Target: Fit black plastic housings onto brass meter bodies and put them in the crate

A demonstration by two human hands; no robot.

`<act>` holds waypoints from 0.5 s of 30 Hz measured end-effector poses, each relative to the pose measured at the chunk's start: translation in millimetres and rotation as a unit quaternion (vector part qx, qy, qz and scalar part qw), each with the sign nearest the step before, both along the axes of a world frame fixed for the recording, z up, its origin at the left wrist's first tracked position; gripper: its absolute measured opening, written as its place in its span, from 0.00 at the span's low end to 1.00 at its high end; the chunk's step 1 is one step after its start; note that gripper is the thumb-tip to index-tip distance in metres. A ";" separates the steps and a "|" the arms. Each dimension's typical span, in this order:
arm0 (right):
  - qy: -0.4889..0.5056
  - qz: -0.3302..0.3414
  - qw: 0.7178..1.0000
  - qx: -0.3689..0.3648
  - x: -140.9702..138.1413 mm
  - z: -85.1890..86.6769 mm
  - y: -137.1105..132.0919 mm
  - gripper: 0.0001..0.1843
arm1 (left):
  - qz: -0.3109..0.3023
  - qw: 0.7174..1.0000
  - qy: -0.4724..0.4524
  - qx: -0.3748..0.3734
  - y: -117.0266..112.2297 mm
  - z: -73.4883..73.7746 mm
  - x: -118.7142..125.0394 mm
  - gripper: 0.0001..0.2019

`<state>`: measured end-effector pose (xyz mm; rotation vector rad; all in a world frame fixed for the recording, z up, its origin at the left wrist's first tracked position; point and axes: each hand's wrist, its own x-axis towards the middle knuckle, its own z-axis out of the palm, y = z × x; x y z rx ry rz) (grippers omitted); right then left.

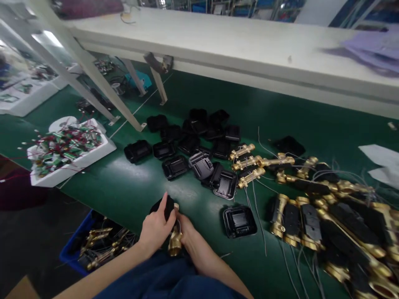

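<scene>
the left hand (pixel 157 228) is masking part of the black housing (pixel 157 205), and the right hand (pixel 185 227) has its fingertips out of sight behind the brass fitting (pixel 175 244)! purple cloth (pixel 374 47) cut off far right, brass pieces (pixel 385 286) cropped below; back shelves (pixel 205 6) a blur, blue bin (pixel 69 254) partly hidden by the left forearm (pixel 112 265).

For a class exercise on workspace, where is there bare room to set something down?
Bare green table lies between the white tray and left hand, and between right hand and the lone black cover. Crowded: the right with brass parts, the middle with covers.
</scene>
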<state>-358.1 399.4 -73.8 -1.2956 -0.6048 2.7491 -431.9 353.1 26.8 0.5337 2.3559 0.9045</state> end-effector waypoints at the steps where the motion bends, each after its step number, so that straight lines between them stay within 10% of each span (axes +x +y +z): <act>1: -0.009 0.014 1.000 -0.016 -1.1 2.5 -2.0 0.16 | 0.025 1.000 -0.013 0.007 -9.8 -3.8 -1.0 0.32; 9: -0.034 0.221 0.974 0.038 -66.1 37.2 -64.0 0.20 | 0.333 0.929 -0.092 0.133 -150.8 -18.6 -16.7 0.17; 13: -0.002 0.540 0.841 0.045 -94.4 41.5 -111.7 0.32 | 0.449 0.878 -0.047 0.156 -240.9 -32.9 -42.8 0.19; 15: 0.000 0.598 0.793 0.119 -104.5 27.9 -134.3 0.34 | 0.481 0.869 -0.019 0.111 -283.4 -58.9 -68.7 0.18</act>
